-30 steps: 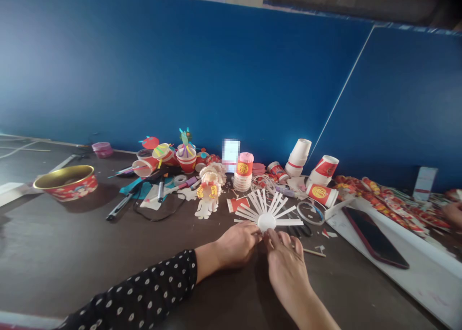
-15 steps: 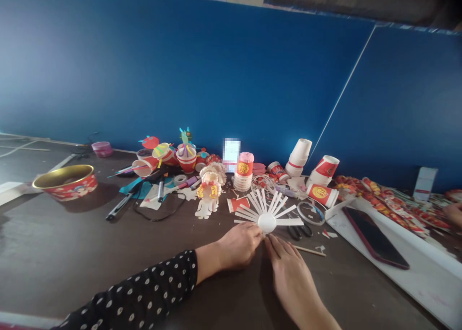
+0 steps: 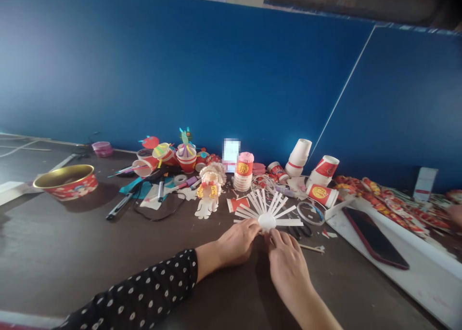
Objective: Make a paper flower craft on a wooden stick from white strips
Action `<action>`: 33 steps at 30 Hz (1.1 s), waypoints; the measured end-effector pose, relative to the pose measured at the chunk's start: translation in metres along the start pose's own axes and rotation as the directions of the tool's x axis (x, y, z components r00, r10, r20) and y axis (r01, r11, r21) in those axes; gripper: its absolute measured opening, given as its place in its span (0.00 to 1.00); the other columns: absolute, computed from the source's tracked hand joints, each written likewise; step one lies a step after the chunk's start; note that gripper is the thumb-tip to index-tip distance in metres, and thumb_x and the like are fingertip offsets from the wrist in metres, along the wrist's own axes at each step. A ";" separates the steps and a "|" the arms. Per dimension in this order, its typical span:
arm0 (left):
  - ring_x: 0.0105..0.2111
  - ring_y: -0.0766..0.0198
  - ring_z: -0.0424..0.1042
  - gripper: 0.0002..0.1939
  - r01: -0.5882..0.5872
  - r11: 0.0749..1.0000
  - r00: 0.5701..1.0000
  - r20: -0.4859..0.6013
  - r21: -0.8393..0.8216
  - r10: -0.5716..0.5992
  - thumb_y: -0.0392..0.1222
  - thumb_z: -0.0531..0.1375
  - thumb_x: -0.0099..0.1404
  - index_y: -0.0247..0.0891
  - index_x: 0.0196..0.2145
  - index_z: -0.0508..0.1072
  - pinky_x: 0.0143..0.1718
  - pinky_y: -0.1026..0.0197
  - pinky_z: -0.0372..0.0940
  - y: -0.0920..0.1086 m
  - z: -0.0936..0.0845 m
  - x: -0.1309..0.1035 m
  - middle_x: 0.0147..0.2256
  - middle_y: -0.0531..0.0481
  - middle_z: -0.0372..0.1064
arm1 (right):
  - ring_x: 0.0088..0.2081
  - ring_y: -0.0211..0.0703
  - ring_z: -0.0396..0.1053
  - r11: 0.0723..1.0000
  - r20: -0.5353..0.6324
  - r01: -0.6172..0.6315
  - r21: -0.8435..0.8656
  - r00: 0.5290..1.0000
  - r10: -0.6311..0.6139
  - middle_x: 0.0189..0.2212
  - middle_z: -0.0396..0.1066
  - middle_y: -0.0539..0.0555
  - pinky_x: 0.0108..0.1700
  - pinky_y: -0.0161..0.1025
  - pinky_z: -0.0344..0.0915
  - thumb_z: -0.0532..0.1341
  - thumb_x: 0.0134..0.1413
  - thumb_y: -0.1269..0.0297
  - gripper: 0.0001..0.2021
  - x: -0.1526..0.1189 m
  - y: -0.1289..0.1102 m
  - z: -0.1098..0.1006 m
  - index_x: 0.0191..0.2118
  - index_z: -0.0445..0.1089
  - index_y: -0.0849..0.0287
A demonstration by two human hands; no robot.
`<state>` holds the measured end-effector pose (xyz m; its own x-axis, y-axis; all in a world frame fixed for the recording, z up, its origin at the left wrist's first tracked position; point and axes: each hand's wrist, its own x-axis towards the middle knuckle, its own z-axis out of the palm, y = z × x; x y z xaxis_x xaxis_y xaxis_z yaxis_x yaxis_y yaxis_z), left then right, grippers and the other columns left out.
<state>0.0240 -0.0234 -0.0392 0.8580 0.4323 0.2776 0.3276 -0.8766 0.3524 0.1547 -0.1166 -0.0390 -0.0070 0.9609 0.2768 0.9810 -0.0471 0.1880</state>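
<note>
A white paper piece (image 3: 267, 221) with a round middle and thin strips fanned outward lies on the dark table in front of me. My left hand (image 3: 240, 241) is closed on its lower left edge, fingers pinched together. Close beside it, my right hand (image 3: 287, 257) presses its curled fingers at the lower edge of the round part; a thin wooden stick (image 3: 313, 248) juts out to the right from under them. Both fingertips partly hide the near side of the paper. Black scissors (image 3: 305, 230) lie behind my right hand.
A red-and-gold bowl (image 3: 70, 188) stands at left. Along the blue wall are paper cups (image 3: 323, 168), pens, tape and a white paper figure (image 3: 209, 190). At right, a white tray (image 3: 429, 282) holds a phone (image 3: 375, 238). Another person's blurred hand (image 3: 455, 213) shows at the right edge.
My right hand has moved slightly up, its fingers now more curled against the paper's lower edge. The stick has shifted a little. My left hand has barely moved.
</note>
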 end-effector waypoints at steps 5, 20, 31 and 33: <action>0.43 0.59 0.65 0.15 -0.074 0.997 0.997 0.019 0.034 0.073 0.30 0.51 0.58 0.35 0.44 0.65 0.46 0.60 0.62 -0.001 0.000 0.003 0.42 0.44 0.65 | 0.40 0.46 0.62 1.000 0.042 0.022 0.008 0.999 -0.022 0.40 0.69 0.55 0.44 0.43 0.55 0.49 0.56 0.74 0.15 0.006 0.004 -0.003 0.41 0.72 0.58; 0.35 0.60 0.67 0.12 -0.071 0.989 0.997 0.001 0.133 0.072 0.38 0.50 0.65 0.32 0.30 0.71 0.40 0.61 0.62 -0.003 0.000 0.015 0.32 0.45 0.69 | 0.42 0.45 0.61 0.999 0.115 0.022 0.048 0.993 -0.027 0.42 0.68 0.54 0.42 0.40 0.52 0.49 0.57 0.74 0.15 0.012 0.011 -0.011 0.41 0.71 0.56; 0.31 0.61 0.68 0.10 -0.017 0.987 0.997 -0.066 0.159 0.027 0.37 0.52 0.62 0.33 0.27 0.71 0.35 0.62 0.63 -0.007 0.009 0.026 0.29 0.47 0.70 | 0.44 0.41 0.60 0.946 0.075 -0.006 0.323 0.997 -0.019 0.44 0.66 0.49 0.43 0.36 0.53 0.49 0.49 0.80 0.26 0.015 0.031 0.004 0.47 0.68 0.42; 0.31 0.61 0.68 0.11 -0.020 0.985 0.997 -0.069 0.169 0.032 0.38 0.51 0.63 0.34 0.28 0.71 0.36 0.61 0.63 -0.007 0.010 0.026 0.29 0.46 0.69 | 0.45 0.41 0.60 0.916 0.075 -0.020 0.400 0.997 -0.011 0.43 0.66 0.49 0.45 0.37 0.54 0.50 0.47 0.80 0.26 0.016 0.033 0.006 0.47 0.68 0.43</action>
<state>0.0476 -0.0085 -0.0433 0.8386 0.4173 0.3502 0.3726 -0.9083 0.1902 0.1881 -0.1008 -0.0344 -0.0030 0.9791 0.2033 0.9765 0.0467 -0.2106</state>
